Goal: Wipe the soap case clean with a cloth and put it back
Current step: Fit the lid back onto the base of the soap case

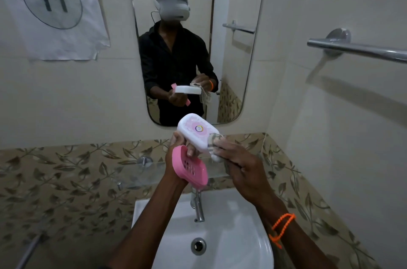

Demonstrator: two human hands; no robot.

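My left hand (184, 147) holds both parts of the soap case above the sink. The white lid (196, 131), with a pink pattern and a round sticker, tilts up toward the mirror. The pink slotted tray (189, 169) hangs below it against my palm. My right hand (239, 165) grips a pale checked cloth (214, 145) and presses it on the lid's right end. Most of the cloth is bunched under my fingers.
A white sink (242, 235) with a chrome tap (198, 205) lies below my hands. A glass shelf (136, 171) runs along the leaf-patterned tiles. The mirror (237, 59) hangs ahead, a chrome towel bar (361, 49) at the right, a paper sign (52, 4) at the left.
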